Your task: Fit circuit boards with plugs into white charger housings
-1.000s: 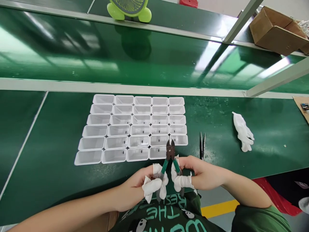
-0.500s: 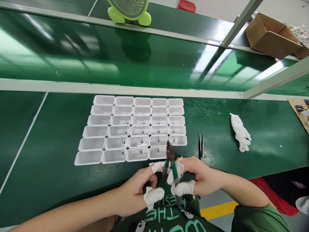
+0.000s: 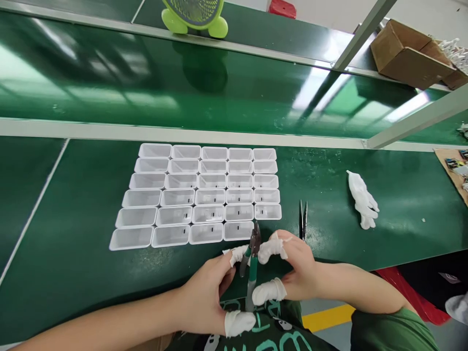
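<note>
Both hands meet at the near edge of the green bench, with white finger cots on several fingertips. My right hand (image 3: 292, 268) is closed around green-handled cutting pliers (image 3: 252, 263), whose dark jaws point away from me. My left hand (image 3: 208, 297) pinches something small at the pliers' jaws; I cannot make out what it is. Just beyond the hands lies a grid of several white open plastic housings (image 3: 197, 197) in neat rows. The pliers' jaws are near the front right housing.
Black tweezers (image 3: 302, 220) lie right of the housings. A white glove (image 3: 361, 200) lies further right. A green fan (image 3: 195, 14) and cardboard boxes (image 3: 409, 48) sit on the upper shelf. A cardboard sheet with small parts (image 3: 457, 168) is at the far right edge.
The pliers have turned from broadside to edge-on and dropped a little toward me. My left thumb has moved down and back, and my right fingers have shifted higher on the handles.
</note>
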The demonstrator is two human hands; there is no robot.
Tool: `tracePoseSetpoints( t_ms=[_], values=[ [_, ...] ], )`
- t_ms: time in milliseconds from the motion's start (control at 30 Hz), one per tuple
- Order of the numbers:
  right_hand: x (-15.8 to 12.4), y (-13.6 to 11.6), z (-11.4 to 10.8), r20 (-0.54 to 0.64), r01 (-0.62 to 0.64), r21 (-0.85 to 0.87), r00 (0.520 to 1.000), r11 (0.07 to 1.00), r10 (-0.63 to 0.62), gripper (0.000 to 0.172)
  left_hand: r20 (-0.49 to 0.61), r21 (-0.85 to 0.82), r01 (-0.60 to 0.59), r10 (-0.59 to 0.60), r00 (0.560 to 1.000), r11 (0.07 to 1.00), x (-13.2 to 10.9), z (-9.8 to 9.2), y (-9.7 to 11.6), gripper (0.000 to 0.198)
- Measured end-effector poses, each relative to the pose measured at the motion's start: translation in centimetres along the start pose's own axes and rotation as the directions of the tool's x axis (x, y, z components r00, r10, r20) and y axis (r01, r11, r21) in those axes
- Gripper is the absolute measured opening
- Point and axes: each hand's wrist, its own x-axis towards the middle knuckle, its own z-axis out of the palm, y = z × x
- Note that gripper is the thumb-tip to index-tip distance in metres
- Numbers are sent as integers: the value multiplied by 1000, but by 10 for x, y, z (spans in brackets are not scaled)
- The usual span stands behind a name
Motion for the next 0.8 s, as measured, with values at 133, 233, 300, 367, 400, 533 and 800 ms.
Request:
tracePoseSetpoints(
  t_ms=[133,233,300,367,400,533,800],
  values=[
    [3,-2,-3,27,21,-46,999,999,-20,49,-43,165,-140,149,988,976,0,-1,0,53],
    [2,-4,-4,107,38,-33,994,999,-35,41,-41,196,-203,215,976,959,2,-1,1,47],
    [1,-5,-4,139,24,-1,990,1000,-24,34,-39,172,-224,234,971,959,4,-1,2,37],
    [0,-6,-4,136,1,30,991,1000,-5,29,-41,138,-233,241,970,963,5,-1,3,26],
    [1,-6,-3,128,-6,43,992,999,0,28,-38,120,-234,240,970,965,6,-1,3,24],
    [4,-4,-4,149,-25,127,989,992,6,32,42,-15,-189,190,981,982,4,-2,3,25],
    [15,-1,-17,328,-88,338,944,937,-30,13,257,-125,77,-43,965,989,-1,-14,12,41]
  ],
)
